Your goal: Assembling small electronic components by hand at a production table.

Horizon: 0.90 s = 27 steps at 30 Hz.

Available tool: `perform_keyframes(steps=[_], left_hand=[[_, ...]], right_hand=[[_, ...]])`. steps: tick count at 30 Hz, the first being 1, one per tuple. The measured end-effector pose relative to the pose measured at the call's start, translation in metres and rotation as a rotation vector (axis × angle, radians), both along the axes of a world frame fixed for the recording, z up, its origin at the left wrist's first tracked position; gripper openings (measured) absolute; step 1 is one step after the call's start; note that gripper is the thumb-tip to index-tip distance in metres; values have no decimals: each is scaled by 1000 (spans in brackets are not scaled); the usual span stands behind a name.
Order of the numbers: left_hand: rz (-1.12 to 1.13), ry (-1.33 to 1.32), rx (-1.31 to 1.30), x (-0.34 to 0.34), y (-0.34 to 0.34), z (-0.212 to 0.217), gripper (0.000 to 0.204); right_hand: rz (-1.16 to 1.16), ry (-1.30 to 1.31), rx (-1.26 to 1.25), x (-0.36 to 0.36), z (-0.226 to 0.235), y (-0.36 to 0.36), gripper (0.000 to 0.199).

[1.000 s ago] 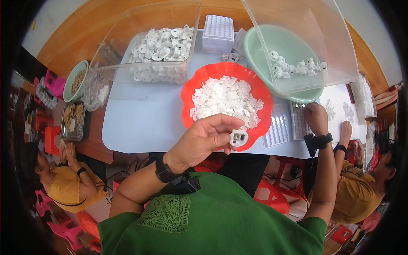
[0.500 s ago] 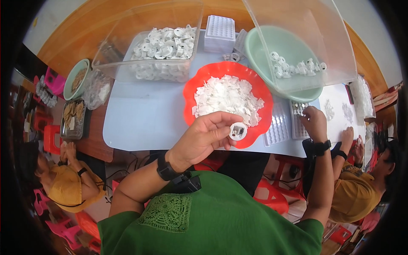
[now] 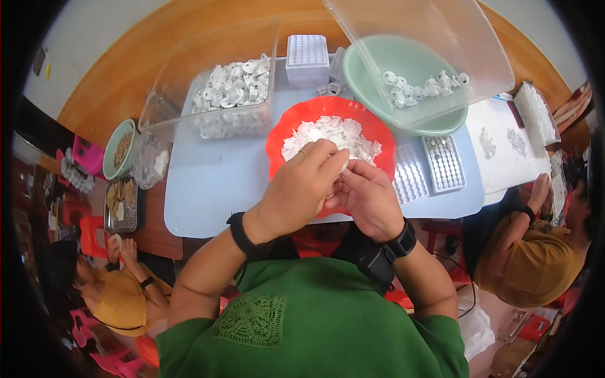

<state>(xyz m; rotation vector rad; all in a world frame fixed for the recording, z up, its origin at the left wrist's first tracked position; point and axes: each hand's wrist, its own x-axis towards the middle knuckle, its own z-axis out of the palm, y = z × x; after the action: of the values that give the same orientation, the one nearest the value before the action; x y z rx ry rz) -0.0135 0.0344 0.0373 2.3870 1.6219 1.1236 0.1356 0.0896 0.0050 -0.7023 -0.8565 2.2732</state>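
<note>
Where both hands meet, a small white part (image 3: 345,166) sits pinched above the red bowl (image 3: 378,135).

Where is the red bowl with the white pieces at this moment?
In the head view, the red bowl sits at the table's middle, just beyond both hands, between the clear bin on its left and the green basin on its right.

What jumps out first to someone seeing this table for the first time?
The bright red bowl heaped with small white plastic pieces sits mid-table, and the person's left hand and right hand meet just over its near edge, fingertips pinched together. Behind it stand a clear bin of white ring-shaped parts on the left and a pale green basin on the right.
</note>
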Motion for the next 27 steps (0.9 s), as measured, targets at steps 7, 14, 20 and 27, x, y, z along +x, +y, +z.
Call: perform_keyframes(steps=[7, 14, 20, 27], left_hand=[[-6, -352, -158, -11, 4, -12, 33], [-210, -1405, -607, -29, -1, -27, 30], [-256, -1501, -619, -33, -9, -30, 31], [-307, -1546, -620, -31, -14, -37, 32]], right_hand=[[35, 21, 32, -2, -16, 12, 21], [-37, 50, -21, 12, -4, 17, 36], [39, 130, 76, 22, 4, 18, 39], [105, 184, 170, 28, 1, 11, 30]])
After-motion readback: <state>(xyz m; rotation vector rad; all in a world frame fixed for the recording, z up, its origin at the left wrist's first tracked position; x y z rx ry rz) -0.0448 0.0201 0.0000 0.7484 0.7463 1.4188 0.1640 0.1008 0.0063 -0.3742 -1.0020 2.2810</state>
